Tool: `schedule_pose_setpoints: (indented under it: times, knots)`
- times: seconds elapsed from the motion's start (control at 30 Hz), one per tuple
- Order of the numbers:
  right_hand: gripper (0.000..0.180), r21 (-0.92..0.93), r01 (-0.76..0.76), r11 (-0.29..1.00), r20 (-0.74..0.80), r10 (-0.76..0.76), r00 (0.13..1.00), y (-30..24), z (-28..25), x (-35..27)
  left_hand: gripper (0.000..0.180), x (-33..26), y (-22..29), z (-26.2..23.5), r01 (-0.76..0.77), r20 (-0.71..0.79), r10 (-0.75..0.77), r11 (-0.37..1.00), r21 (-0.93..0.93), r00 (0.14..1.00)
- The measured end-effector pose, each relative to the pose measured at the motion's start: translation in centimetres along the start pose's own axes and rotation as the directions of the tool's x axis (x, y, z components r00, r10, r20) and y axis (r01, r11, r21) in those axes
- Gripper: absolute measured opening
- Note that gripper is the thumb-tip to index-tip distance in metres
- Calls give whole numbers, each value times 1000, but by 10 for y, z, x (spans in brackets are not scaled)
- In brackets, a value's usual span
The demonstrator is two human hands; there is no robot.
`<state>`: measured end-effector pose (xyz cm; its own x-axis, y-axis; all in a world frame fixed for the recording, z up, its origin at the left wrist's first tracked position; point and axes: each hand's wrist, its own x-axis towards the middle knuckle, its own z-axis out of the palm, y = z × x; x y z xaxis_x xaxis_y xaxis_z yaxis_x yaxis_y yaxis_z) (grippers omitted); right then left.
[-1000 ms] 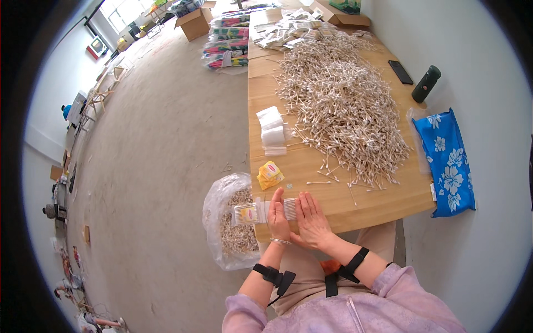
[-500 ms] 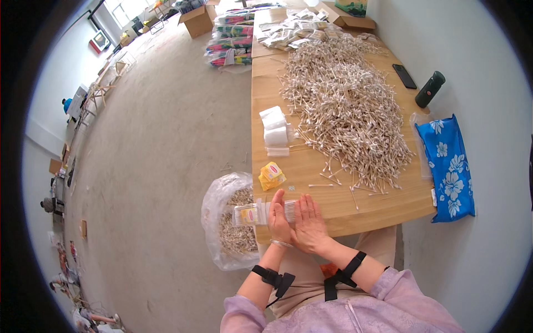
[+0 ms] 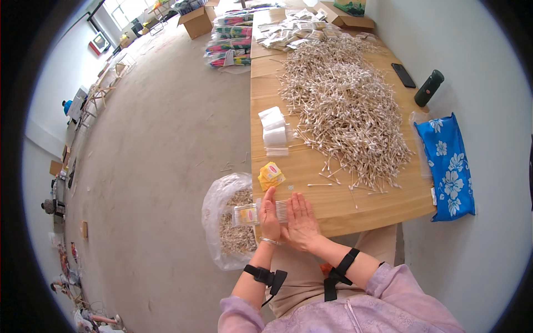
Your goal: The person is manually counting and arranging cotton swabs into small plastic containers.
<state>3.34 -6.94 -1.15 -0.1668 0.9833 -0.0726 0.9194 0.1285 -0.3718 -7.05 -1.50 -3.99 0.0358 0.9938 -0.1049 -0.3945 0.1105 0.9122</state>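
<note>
My left hand (image 3: 270,222) stands on its edge at the table's near left corner, fingers stretched out. It lies across a clear plastic bag between a packed part and a loose row. The packed bag of cotton swabs (image 3: 245,215), with a yellow card in it, sticks out past the table's left edge. On the other side, a row of cotton swabs (image 3: 282,211) lies between my two hands. My right hand (image 3: 303,223) is flat with straight fingers, its side against the swab ends. Its palm is hidden.
A large heap of loose cotton swabs (image 3: 350,105) covers the table's middle. Yellow cards (image 3: 271,176) and clear bags (image 3: 273,130) lie at left. A plastic sack of swabs (image 3: 214,222) stands below the edge. At right are a phone (image 3: 403,75), dark bottle (image 3: 429,89) and blue flowered pack (image 3: 448,166).
Both hands have shifted slightly left, the right one a little more. The packed bag stays almost in place at the table's edge.
</note>
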Motion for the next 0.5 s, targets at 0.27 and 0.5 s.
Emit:
schedule_pose_setpoints:
  times: [0.27,0.5]
  knots:
    - [83,82,-39,996,-24,41,999,-3,0,2,51,0,3,-7,-23,9,23,1000,-11,1000]
    - [67,612,127,780,-337,112,935,24,-10,7,52,-4,8,-6,-33,14,33,999,-34,999]
